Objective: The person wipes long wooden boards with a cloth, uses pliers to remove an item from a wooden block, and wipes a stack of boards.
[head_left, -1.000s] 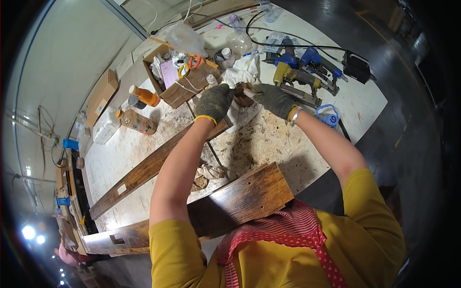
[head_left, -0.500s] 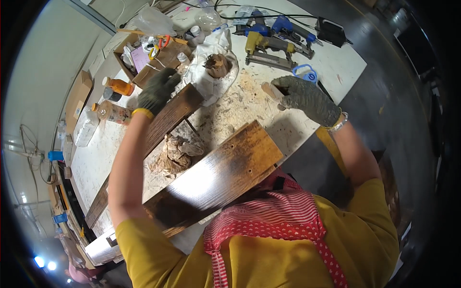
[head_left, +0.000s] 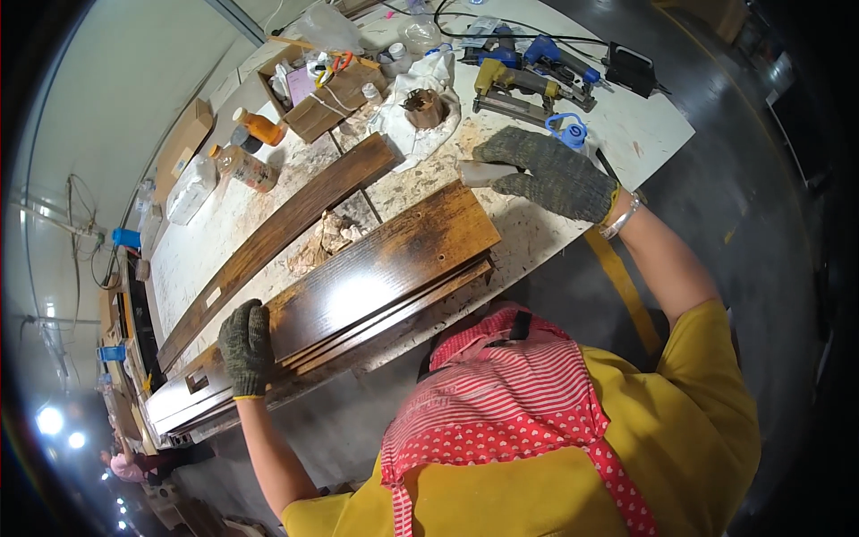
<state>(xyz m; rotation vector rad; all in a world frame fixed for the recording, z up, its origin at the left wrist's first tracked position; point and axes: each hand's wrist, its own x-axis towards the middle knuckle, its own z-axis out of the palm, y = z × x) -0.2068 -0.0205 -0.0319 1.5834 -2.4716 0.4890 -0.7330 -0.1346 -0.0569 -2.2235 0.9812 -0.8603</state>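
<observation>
Head view: nail gun (head_left: 514, 85) beyond right hand (head_left: 550, 174)

The gloved right hand (head_left: 548, 172) covers most of a small pale block (head_left: 484, 173), so its shape cannot be told. The gloved left hand (head_left: 245, 347) hides part of the dark stained wooden moulding (head_left: 376, 273), whose far end blurs toward the rim.

Both hands gloved: left hand (head_left: 245, 347) stretched out low, fingers curled in a grip; right hand (head_left: 548, 172) reaches forward, fingers pinched shut.
</observation>
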